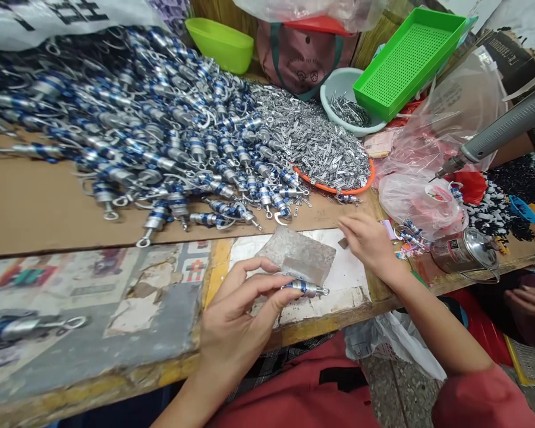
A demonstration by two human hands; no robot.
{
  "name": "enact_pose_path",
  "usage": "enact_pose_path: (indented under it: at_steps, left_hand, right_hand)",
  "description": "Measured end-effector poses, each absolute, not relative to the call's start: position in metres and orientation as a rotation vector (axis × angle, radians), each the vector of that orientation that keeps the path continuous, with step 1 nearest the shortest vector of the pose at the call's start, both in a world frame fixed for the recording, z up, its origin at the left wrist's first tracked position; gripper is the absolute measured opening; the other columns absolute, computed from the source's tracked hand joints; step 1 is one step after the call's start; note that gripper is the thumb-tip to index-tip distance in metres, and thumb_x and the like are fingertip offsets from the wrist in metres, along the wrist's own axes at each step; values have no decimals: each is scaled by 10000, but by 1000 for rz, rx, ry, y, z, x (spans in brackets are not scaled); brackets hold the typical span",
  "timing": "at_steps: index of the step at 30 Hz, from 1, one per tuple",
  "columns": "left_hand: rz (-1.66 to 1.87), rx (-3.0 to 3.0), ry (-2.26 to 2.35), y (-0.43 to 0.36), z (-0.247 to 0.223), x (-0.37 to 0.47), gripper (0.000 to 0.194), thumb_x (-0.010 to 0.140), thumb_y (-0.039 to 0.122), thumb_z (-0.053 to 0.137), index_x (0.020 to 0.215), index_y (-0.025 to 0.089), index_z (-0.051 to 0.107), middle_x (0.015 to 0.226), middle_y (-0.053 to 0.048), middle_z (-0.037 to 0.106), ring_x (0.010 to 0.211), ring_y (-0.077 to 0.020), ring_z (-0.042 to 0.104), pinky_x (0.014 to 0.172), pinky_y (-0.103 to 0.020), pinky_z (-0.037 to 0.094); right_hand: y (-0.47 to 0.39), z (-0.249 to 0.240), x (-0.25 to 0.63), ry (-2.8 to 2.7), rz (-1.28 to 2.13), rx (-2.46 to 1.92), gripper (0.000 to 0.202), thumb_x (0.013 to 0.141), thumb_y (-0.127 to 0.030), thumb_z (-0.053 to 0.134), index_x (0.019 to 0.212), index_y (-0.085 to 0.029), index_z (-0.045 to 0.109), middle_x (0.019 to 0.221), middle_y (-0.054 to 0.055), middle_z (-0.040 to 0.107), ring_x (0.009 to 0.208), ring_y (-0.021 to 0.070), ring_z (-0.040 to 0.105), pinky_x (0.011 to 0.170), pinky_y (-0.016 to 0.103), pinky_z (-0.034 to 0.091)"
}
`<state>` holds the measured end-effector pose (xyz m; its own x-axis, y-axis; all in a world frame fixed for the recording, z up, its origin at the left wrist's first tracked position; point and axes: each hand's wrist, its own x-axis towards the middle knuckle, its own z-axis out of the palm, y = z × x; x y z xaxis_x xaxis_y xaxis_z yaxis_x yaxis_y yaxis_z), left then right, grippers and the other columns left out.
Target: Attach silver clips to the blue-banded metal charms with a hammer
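My left hand (238,312) pinches a small silver metal cylinder with blue bands and an eye ring (310,289) between thumb and fingers. Its ring points right, over the front of the worktable; part of it is hidden by my fingers. Just behind it lies a grey metal block (303,252) on white paper (354,276). My right hand (368,242) is closed at the paper's right edge, fingertips together; what they hold, if anything, is too small to make out. A large pile of similar blue-and-silver cylinders (173,137) lies on cardboard beyond my hands.
An orange-rimmed tray (359,190) overflows with small metal plates. Behind stand a pale bowl (327,98) of metal pins and a green basket (410,62). An electric screwdriver (494,131) slants in from the right, above a clear lidded jug (461,252). Another person's hand (532,300) shows at far right.
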<state>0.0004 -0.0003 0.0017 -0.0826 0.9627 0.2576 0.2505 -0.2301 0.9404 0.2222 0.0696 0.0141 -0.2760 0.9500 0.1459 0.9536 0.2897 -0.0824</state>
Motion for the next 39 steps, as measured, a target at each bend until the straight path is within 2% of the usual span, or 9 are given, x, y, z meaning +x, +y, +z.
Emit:
enact_pose_path:
  at_steps: [5, 8, 11, 14, 18, 23, 27, 34, 39]
  left_hand:
    - [1365, 1635, 1253, 7, 2, 1, 130, 729, 181, 688, 802, 277, 738, 735, 17, 605, 654, -110, 589, 600, -211, 474]
    - [1320, 1632, 1228, 6, 1, -1, 182, 738, 164, 677, 848, 294, 740, 754, 18, 633, 663, -109, 596, 600, -203, 469]
    - [1281, 1591, 1229, 4, -2, -3, 215, 734, 174, 683, 898, 302, 733, 749, 20, 651, 668, -119, 604, 623, -213, 477]
    - [1268, 1492, 1235, 2, -5, -4, 317, 726, 206, 696, 1028, 303, 693, 719, 30, 632, 663, -125, 598, 682, -236, 488]
    - [1245, 1426, 1273, 1, -5, -3, 393, 731, 239, 696, 1117, 302, 650, 743, 32, 642, 685, -130, 609, 749, -262, 497]
    - [1326, 1608, 1213, 5, 7, -2, 272, 726, 211, 690, 972, 324, 720, 686, 21, 669, 612, -126, 602, 603, -226, 500]
    - [1359, 1590, 1136, 3, 13, -2, 310, 712, 113, 679, 874, 371, 738, 699, 31, 670, 604, -105, 594, 548, -192, 472]
    - [1249, 1331, 1096, 0, 12, -2, 200, 692, 150, 712, 750, 336, 759, 682, 28, 641, 615, -103, 581, 544, -191, 459]
    - [1218, 1184, 1083, 0, 14, -4, 140, 684, 209, 725, 713, 344, 748, 694, 40, 645, 645, -108, 604, 541, -176, 468]
  right_hand:
    - [128, 10, 159, -2542, -21, -1768, 268, 852, -43, 425, 894, -123, 677, 932, 128, 673, 912, 239, 610, 726, 316, 473]
    - [132, 12, 157, -2516, -28, -1795, 304, 785, 32, 412, 904, -97, 661, 940, 163, 649, 876, 250, 609, 674, 320, 467]
    - [115, 23, 172, -2455, 22, -1754, 251, 776, -2, 478, 906, -119, 658, 931, 121, 648, 836, 208, 615, 677, 296, 483]
    - [81, 37, 179, -2202, 382, -1393, 129, 802, -91, 566, 834, -149, 675, 823, 46, 680, 764, 142, 632, 678, 247, 514]
    - [35, 44, 167, -1977, 773, -935, 137, 827, -104, 566, 801, -149, 693, 795, 51, 716, 748, 117, 662, 682, 223, 546]
    - [21, 35, 162, -1905, 887, -856, 128, 830, -127, 582, 799, -150, 704, 797, 73, 726, 751, 131, 678, 679, 244, 563]
    - [20, 31, 167, -1837, 960, -820, 94, 819, -134, 614, 799, -140, 706, 796, 82, 729, 746, 134, 684, 679, 245, 567]
    - [6, 32, 169, -1883, 865, -831, 132, 883, -210, 555, 880, -177, 683, 801, 49, 734, 793, 134, 691, 754, 264, 575]
    - [-1, 28, 180, -2197, 240, -774, 189, 866, -163, 562, 1044, -158, 626, 973, 85, 702, 984, 156, 640, 843, 265, 552]
